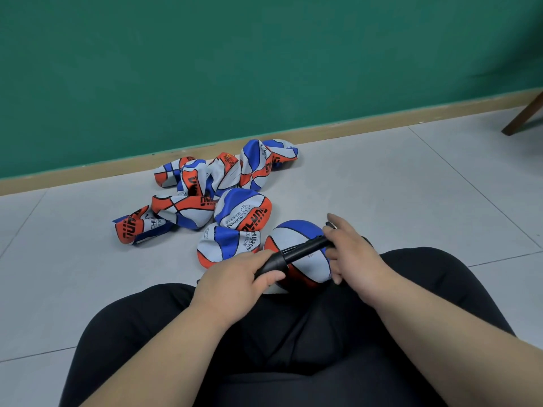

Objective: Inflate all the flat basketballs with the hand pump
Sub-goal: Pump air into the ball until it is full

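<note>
Green wall and tiled floor (382,186) back a heap of flat basketballs (205,201), left within reach. A rounder basketball (296,229) sits wedged at the knees, likely for steadiness. Across it lies the hand pump (296,252), with the left hand (235,277) wrapped round its barrel and the right hand (349,251) clasping the handle end.

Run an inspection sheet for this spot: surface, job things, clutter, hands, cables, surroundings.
Surface: grey tiled floor, person seated on it.
Job's things: black hand pump lies across a rounder basketball between the knees; pile of flat basketballs beyond.
Clutter: nothing seen.
Hands: left hand grips the pump barrel; right hand holds its far end.
Cables: nothing seen.
Surroundings: green wall, wooden skirting, a furniture leg.
</note>
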